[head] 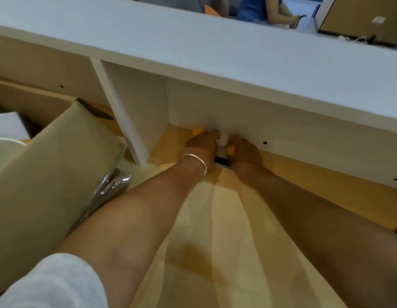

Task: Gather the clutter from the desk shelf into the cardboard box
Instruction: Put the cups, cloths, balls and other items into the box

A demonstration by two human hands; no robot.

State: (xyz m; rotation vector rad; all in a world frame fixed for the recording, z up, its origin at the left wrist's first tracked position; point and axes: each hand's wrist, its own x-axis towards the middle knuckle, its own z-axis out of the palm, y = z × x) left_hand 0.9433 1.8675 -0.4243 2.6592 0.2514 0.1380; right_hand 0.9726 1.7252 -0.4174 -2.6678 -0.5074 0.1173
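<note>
Under a long white laminate worktop [215, 52], a pale wooden desk shelf [215, 218] is running back to a white rear panel, and both bare hands are reaching deep into that recess. The left hand [202, 144], wearing a thin metal bangle [196, 162], and the right hand [245, 150] are cupping inward around small round balls: a white ball [223, 138] is sitting between the fingertips, one orange ball [231, 149] is touching the right hand, and another orange ball [198, 130] is lying just behind the left knuckles. Each grip is curled partly closed, though whether either is actually gripping a ball cannot be told. Such light round things are likely to roll away along the back wall, or slip out while being carried. An open brown cardboard box [48, 170] is waiting close by on the left.
</note>
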